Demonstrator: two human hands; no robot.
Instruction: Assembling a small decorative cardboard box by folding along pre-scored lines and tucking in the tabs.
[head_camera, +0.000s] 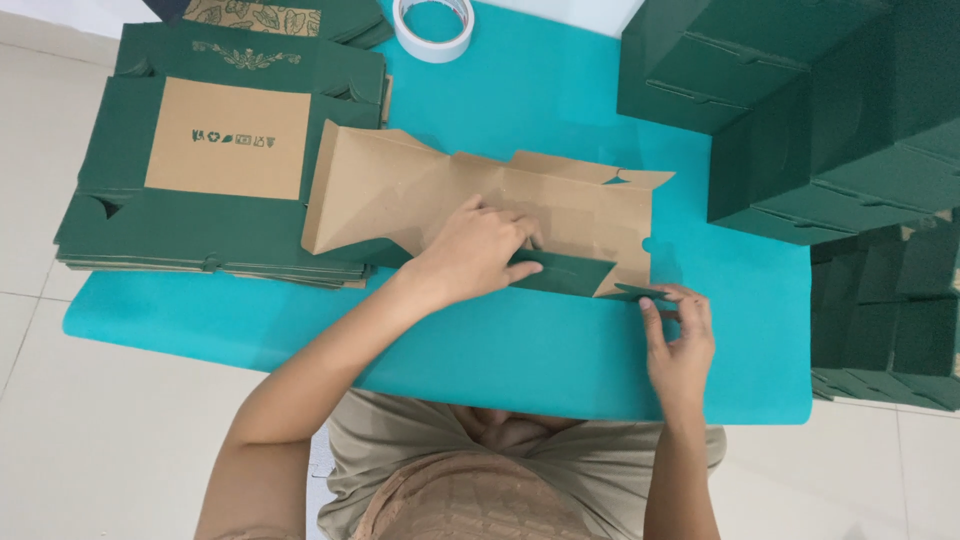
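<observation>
A flat cardboard box blank (420, 195), brown inside and dark green outside, lies partly folded on the turquoise mat (500, 350). My left hand (475, 250) presses down on its middle, with the fingers on a folded-up green flap (565, 272). At the blank's near right corner, my right hand (680, 340) pinches a small green tab (640, 292) between thumb and fingers.
A stack of flat green box blanks (215, 150) lies at the left of the mat. Assembled dark green boxes (800, 120) are piled at the right and far right. A roll of white tape (433, 25) sits at the far edge. Pale floor tiles surround the mat.
</observation>
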